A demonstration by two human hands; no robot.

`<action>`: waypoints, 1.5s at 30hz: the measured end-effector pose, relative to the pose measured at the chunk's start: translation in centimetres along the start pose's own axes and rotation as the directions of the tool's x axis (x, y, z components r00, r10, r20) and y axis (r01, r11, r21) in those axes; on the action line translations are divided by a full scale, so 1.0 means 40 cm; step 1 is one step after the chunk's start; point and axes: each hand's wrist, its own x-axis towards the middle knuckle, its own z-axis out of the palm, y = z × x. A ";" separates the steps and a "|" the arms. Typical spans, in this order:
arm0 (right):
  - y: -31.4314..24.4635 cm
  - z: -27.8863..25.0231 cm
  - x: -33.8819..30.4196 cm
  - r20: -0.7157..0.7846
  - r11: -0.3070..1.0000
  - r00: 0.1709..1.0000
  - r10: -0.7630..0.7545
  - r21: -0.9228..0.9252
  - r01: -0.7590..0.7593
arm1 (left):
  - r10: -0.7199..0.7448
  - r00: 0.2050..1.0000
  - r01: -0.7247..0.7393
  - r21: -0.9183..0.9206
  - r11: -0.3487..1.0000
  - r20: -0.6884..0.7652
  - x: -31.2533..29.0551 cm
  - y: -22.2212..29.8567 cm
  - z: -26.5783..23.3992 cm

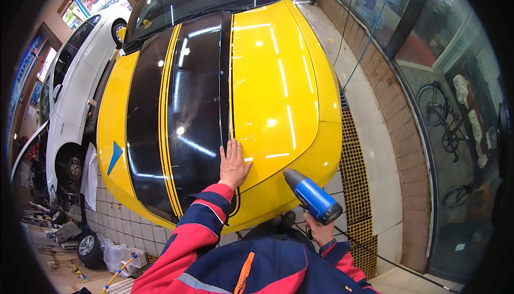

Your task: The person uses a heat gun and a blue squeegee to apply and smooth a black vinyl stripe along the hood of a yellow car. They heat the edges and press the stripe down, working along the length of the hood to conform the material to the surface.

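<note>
A yellow car's hood (262, 88) lies before me, with wide black stripes (196, 101) and thin yellow lines running down it. My left hand (233, 167) rests on the hood's front part with fingers stretched out, at the right edge of a black stripe. In my right hand (321, 232) is a blue heat gun (316, 198), gripped by its handle. Its dark nozzle points up and left toward the hood's front right, apart from the left hand. A blue wedge-shaped piece (114, 158), perhaps a squeegee, sits on the car's front left.
A white car (80, 74) stands at the left, its front wheel area exposed. Near it lie a loose wheel (90, 250) and clear plastic (111, 254). A yellow floor grate (357, 171) runs along the right, beside a brick ledge (399, 117) and glass. A dark cable (399, 266) trails right.
</note>
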 end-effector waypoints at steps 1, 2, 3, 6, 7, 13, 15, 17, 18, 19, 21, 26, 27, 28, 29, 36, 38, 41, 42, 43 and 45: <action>-0.012 0.009 0.000 -0.012 0.999 1.000 -0.002 0.035 0.002 | -0.003 1.000 0.003 0.002 1.000 -0.027 0.029 -0.007 0.001; -0.027 0.012 -0.002 0.008 0.999 1.000 -0.007 0.032 0.007 | -0.002 0.999 0.002 0.007 1.000 -0.048 0.057 -0.017 0.001; -0.039 0.017 0.001 0.001 0.992 0.995 -0.099 -0.082 0.099 | -0.007 0.998 0.007 0.003 1.000 -0.060 0.091 -0.024 0.002; -0.068 0.017 -0.009 -0.008 0.985 0.996 -0.087 -0.151 0.085 | -0.022 0.996 0.021 -0.014 1.000 -0.084 0.172 -0.026 0.010; -0.072 0.023 -0.010 -0.038 0.989 0.994 -0.098 -0.115 0.093 | -0.027 0.995 0.025 -0.021 0.999 -0.094 0.192 -0.029 0.010; -0.107 0.012 0.026 -0.058 0.999 0.997 -0.047 -0.021 0.045 | -0.070 0.995 0.069 -0.023 0.997 -0.070 0.294 -0.037 -0.002; -0.124 -0.008 0.070 -0.015 0.999 0.999 -0.034 -0.039 0.034 | -0.087 0.994 0.086 -0.018 0.996 -0.063 0.323 -0.037 0.001; -0.143 -0.032 0.127 0.035 0.999 0.999 -0.032 -0.035 0.033 | -0.119 0.992 0.117 -0.055 0.992 -0.048 0.326 -0.024 0.005; -0.156 -0.044 0.165 0.067 0.996 0.997 -0.048 -0.073 0.053 | -0.144 0.987 0.140 -0.066 0.988 -0.064 0.322 -0.014 0.004; -0.168 -0.060 0.202 0.106 0.994 0.993 -0.048 -0.097 0.059 | -0.169 0.984 0.165 -0.070 0.984 -0.055 0.303 0.006 0.005; -0.199 -0.084 0.290 0.166 0.993 0.984 -0.056 -0.092 0.072 | -0.225 0.974 0.222 -0.141 0.965 -0.004 0.231 0.067 0.001; -0.290 -0.137 0.483 0.319 0.988 0.947 0.021 -0.152 0.029 | -0.322 0.944 0.329 -0.212 0.920 0.067 0.000 0.278 -0.014; -0.305 -0.144 0.516 0.335 0.989 0.941 0.049 -0.151 0.003 | -0.356 0.930 0.367 -0.242 0.898 0.090 -0.046 0.322 -0.011; -0.322 -0.157 0.548 0.333 0.955 0.932 0.144 -0.292 -0.043 | -0.395 0.910 0.415 -0.265 0.870 0.126 -0.102 0.374 -0.007; -0.332 -0.166 0.566 0.367 0.965 0.918 0.147 -0.258 -0.051 | -0.423 0.902 0.428 -0.284 0.858 0.082 -0.142 0.417 -0.002; -0.373 -0.111 0.626 0.555 0.974 0.814 0.168 -0.223 -0.049 | -0.753 0.577 0.721 -0.630 0.287 0.317 -0.301 0.506 0.150; -0.386 -0.084 0.625 0.628 0.943 0.745 0.226 -0.332 -0.006 | -0.849 0.392 0.638 -0.770 -0.027 0.355 -0.329 0.481 0.216; -0.393 -0.052 0.598 0.649 0.859 0.687 0.328 -0.507 0.069 | -0.778 0.277 0.219 -0.826 -0.520 0.564 -0.370 0.391 0.265; -0.388 -0.040 0.582 0.691 0.863 0.666 0.282 -0.486 0.139 | -0.841 0.213 0.261 -0.859 -0.441 0.497 -0.382 0.363 0.261; -0.381 -0.031 0.564 0.725 0.862 0.647 0.237 -0.464 0.204 | -0.894 0.153 0.308 -0.880 -0.363 0.422 -0.391 0.337 0.251; -0.369 -0.016 0.529 0.715 0.862 0.646 0.267 -0.477 0.172 | -0.985 0.049 0.583 -0.806 -0.105 0.164 -0.401 0.290 0.215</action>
